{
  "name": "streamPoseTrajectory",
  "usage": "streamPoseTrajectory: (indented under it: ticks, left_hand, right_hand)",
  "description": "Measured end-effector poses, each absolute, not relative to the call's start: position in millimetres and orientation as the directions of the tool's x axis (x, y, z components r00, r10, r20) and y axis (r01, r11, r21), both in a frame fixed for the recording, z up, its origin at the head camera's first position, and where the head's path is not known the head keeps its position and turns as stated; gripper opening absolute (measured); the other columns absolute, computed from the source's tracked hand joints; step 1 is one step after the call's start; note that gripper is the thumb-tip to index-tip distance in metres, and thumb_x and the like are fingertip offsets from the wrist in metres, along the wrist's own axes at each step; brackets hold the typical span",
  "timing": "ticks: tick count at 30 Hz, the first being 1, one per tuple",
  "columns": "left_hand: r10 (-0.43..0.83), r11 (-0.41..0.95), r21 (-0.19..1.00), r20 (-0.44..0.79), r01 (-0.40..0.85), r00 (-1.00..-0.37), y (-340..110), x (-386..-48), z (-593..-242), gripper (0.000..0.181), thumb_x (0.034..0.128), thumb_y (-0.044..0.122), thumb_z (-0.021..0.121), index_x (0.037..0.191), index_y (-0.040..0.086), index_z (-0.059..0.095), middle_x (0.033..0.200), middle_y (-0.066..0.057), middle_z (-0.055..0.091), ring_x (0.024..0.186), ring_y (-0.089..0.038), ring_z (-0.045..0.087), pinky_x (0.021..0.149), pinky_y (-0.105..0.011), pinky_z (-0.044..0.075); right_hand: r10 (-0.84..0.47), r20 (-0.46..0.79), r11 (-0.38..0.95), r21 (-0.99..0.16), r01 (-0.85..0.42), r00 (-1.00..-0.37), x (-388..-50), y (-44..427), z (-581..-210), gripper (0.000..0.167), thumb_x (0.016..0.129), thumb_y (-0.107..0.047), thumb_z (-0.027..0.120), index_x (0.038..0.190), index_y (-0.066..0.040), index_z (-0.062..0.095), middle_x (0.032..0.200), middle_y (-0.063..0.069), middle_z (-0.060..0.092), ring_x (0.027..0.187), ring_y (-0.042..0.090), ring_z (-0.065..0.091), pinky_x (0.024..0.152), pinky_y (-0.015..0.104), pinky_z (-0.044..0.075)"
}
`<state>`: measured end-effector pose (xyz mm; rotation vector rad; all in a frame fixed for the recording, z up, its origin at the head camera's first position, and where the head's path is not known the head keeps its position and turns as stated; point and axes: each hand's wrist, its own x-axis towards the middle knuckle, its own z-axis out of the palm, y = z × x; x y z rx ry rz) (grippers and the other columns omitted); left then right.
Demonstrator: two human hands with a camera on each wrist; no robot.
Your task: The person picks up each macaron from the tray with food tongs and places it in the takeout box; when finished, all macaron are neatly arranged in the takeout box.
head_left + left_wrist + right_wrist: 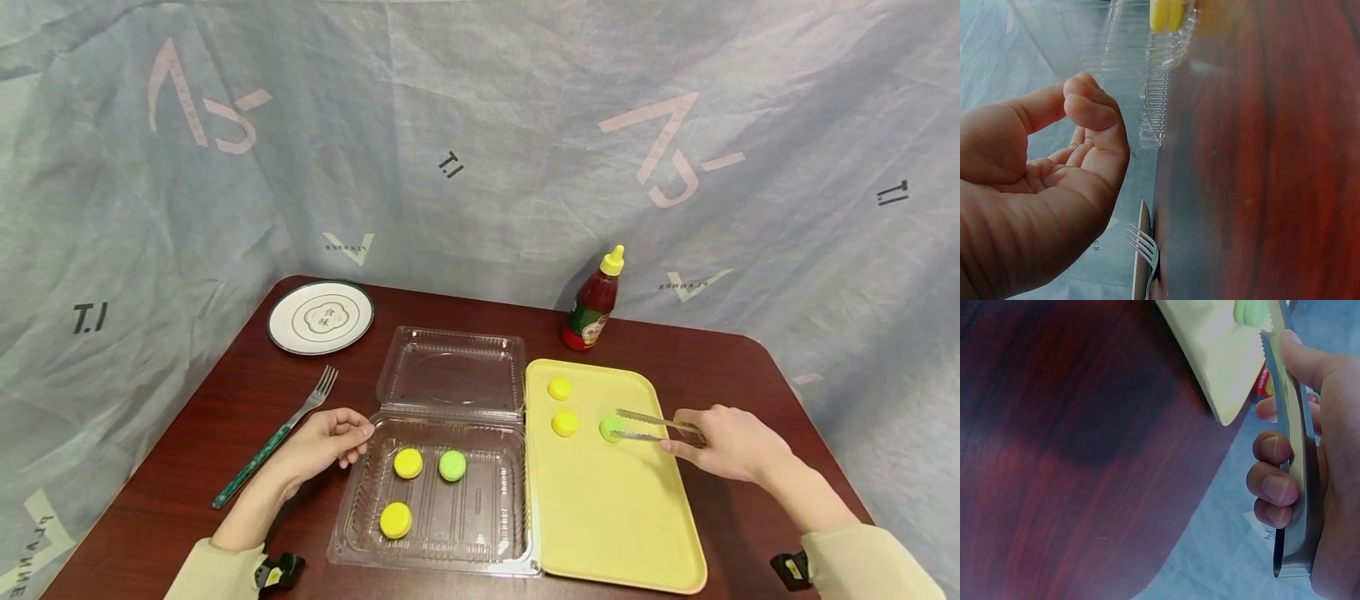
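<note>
Likely trying to pick the green cookie [612, 429] off the yellow tray [615, 517], lower right of the frame. Curling the fingers of the right hand [738, 444] round the metal tongs [1297, 462], holding the tips apart about the cookie, near that hand; not being able to tell about touching. Seemingly pinching the corner of the clear box [435, 563] with the left hand [326, 442], lower left, well apart from that cookie. Probably needing a soft squeeze next, then a steady lift.

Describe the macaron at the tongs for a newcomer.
Find the yellow tray right of the clear container. On its far half, one macaron sits at the tongs in the right hand. It is green; the tray's other macarons are yellow.
</note>
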<state>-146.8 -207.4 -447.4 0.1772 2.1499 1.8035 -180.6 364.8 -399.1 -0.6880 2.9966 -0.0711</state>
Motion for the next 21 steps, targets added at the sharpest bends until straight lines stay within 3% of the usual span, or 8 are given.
streamPoseTrajectory:
  ticks: [6, 13, 21]
  left_hand:
    - [0.302, 0.189, 0.975, -0.171, -0.117, -0.938, -207.3, -146.4, -447.0, 0.022, 0.1001, 0.009, 0.059, 0.105, -0.012, 0.056, 0.076, -0.006, 0.059, 0.063, -0.011, 0.054, 0.057, -0.022, 0.047]
    - [0.301, 0.186, 0.976, -0.168, -0.115, -0.939, -206.9, -146.4, -446.6, 0.022, 0.0999, 0.009, 0.059, 0.105, -0.012, 0.056, 0.076, -0.007, 0.059, 0.063, -0.011, 0.053, 0.057, -0.022, 0.047]
    - [0.310, 0.182, 0.976, -0.169, -0.117, -0.935, -207.2, -146.4, -446.7, 0.021, 0.1002, 0.009, 0.059, 0.104, -0.011, 0.056, 0.076, -0.006, 0.059, 0.063, -0.010, 0.053, 0.057, -0.021, 0.047]
  right_hand:
    - [-0.443, -0.043, 0.896, -0.051, -0.441, -0.895, -180.3, 366.0, -406.3, 0.040, 0.088, -0.056, 0.068, 0.102, -0.019, 0.070, 0.074, -0.016, 0.063, 0.068, 0.011, 0.062, 0.057, 0.040, 0.050]
    - [-0.447, -0.039, 0.894, -0.056, -0.444, -0.894, -179.7, 366.3, -407.1, 0.035, 0.090, -0.058, 0.066, 0.094, -0.023, 0.068, 0.062, -0.019, 0.048, 0.060, 0.004, 0.050, 0.053, 0.034, 0.042]
    - [-0.453, -0.030, 0.890, -0.057, -0.451, -0.891, -179.8, 365.3, -407.5, 0.035, 0.090, -0.057, 0.066, 0.095, -0.023, 0.069, 0.062, -0.021, 0.048, 0.060, 0.003, 0.049, 0.053, 0.034, 0.042]
